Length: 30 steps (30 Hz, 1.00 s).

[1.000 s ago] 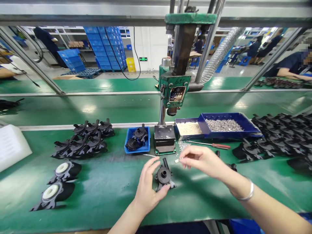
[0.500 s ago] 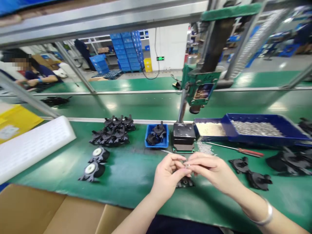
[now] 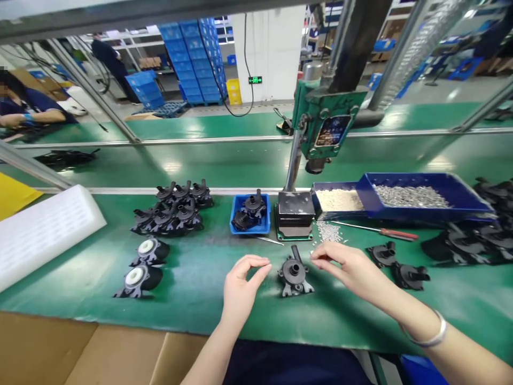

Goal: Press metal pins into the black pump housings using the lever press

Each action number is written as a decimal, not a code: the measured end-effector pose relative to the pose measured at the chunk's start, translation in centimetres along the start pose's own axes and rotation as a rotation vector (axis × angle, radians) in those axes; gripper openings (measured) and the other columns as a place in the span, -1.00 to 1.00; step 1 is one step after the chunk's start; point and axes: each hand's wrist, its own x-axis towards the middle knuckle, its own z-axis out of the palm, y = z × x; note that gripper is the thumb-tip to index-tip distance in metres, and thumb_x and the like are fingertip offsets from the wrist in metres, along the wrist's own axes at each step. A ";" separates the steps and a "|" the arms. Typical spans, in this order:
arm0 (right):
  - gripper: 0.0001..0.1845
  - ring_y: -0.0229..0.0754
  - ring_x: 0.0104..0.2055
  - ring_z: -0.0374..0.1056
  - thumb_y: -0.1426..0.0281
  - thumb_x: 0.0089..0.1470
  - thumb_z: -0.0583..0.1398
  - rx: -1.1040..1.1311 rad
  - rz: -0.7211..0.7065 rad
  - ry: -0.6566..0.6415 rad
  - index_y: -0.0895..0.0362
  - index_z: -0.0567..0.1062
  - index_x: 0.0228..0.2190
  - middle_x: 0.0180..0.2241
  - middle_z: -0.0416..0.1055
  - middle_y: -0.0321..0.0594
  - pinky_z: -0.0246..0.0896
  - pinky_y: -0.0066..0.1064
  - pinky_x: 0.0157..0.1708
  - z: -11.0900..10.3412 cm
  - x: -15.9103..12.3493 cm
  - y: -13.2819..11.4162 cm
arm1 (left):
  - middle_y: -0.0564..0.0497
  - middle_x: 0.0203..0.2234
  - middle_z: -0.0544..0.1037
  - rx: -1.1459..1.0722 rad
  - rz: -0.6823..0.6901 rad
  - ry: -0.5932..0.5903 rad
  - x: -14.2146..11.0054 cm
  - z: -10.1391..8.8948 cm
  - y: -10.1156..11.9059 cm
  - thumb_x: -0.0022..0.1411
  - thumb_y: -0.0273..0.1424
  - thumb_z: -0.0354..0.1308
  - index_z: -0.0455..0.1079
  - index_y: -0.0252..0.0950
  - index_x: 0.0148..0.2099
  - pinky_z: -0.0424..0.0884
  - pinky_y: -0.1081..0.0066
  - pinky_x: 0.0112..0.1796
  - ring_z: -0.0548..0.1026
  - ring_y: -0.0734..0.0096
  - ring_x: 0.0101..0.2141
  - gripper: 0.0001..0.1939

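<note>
A black pump-like plastic housing (image 3: 294,271), with an upright spout and a round top, stands on the green bench between my hands. My left hand (image 3: 240,286) hovers to its left, thumb and index finger slightly apart, with nothing visible between them. To the housing's right, my right hand (image 3: 344,264) has thumb and fingertips drawn together. Whatever they pinch, if anything, is too small to make out. Just beyond that hand lies a scatter of small pale pieces (image 3: 328,231).
Behind the housing are a black press block (image 3: 296,208), a green press head (image 3: 326,125) and a blue bin (image 3: 249,214) of housings. Blue trays (image 3: 420,220) hold small parts. A screwdriver (image 3: 396,234), more housings (image 3: 166,216) and a white foam block (image 3: 52,235) lie around.
My hands have moved apart from their shared pinch above the housing, left hand leftward, and the housing is now uncovered. The whole view has shifted slightly.
</note>
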 end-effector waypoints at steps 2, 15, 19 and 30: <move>-0.86 -0.18 -0.19 0.45 0.40 0.32 0.14 0.005 -0.060 -0.026 0.10 0.53 -0.23 -0.24 0.51 -0.20 0.34 -0.36 -0.17 0.3 0.0 -0.2 | 0.04 -0.26 0.62 0.094 0.038 -0.007 -0.3 0.6 -0.4 0.23 -0.31 0.32 0.55 -0.19 -0.26 0.44 0.31 -0.04 0.57 0.32 -0.16 -0.92; -0.91 -0.23 -0.31 0.43 0.47 0.23 0.24 0.127 -0.001 0.172 0.11 0.46 -0.35 -0.37 0.49 -0.29 0.33 -0.40 -0.26 3.3 -0.6 0.0 | 0.01 -0.27 0.59 0.373 0.574 -0.087 -0.5 1.6 -1.2 0.31 -0.57 0.20 0.45 -0.24 -0.18 0.49 0.42 -0.18 0.57 0.43 -0.23 -0.87; -0.91 -0.23 -0.30 0.43 0.48 0.23 0.24 0.133 -0.059 0.256 0.11 0.45 -0.35 -0.37 0.48 -0.27 0.37 -0.37 -0.24 4.4 -0.8 0.6 | -0.01 -0.26 0.59 0.407 0.588 -0.096 -0.5 1.4 -1.1 0.31 -0.58 0.18 0.45 -0.25 -0.16 0.50 0.43 -0.17 0.57 0.42 -0.23 -0.87; -0.83 -0.14 -0.15 0.44 0.56 0.28 0.14 -0.014 -0.338 0.282 0.11 0.43 -0.13 -0.24 0.51 -0.14 0.45 -0.21 -0.14 4.9 -1.9 1.6 | -0.05 -0.22 0.60 0.523 0.596 -0.190 -0.5 0.8 0.0 0.34 -0.56 0.14 0.46 -0.25 -0.13 0.54 0.39 -0.15 0.59 0.35 -0.21 -0.86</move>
